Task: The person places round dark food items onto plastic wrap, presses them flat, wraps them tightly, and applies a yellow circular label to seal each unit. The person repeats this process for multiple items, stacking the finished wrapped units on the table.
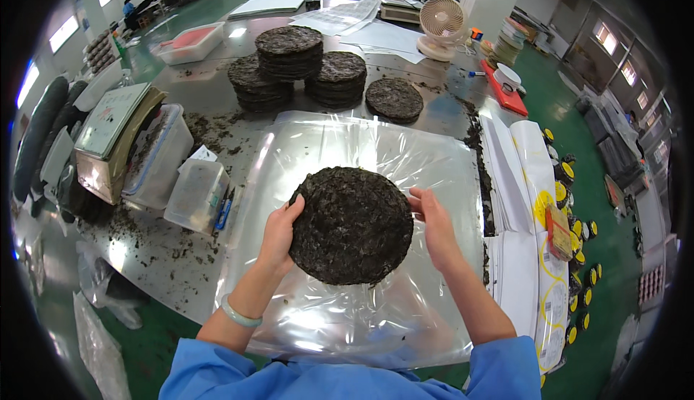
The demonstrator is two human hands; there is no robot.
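Note:
A round, dark disc of what looks like dried seaweed (351,225) is held above a stack of clear plastic film (434,302). My left hand (279,234) grips its left edge, the thumb lying on top and the other fingers hidden underneath. At the right edge is my right hand (436,226), fingers apart; whether the fingertips touch the rim is unclear. Beyond the film stand piles of similar discs: a left pile (257,83), a right pile (337,80) and an upper pile (290,47) resting across both. A lower pile (394,100) sits to their right.
Left are a plastic tub (157,156), a smaller clear box (198,197) and a blue utility knife (224,210). Dark crumbs litter the metal table (162,270). White label sheets (509,281) line the right side. A fan (442,23) and a red scale (504,88) stand farther back.

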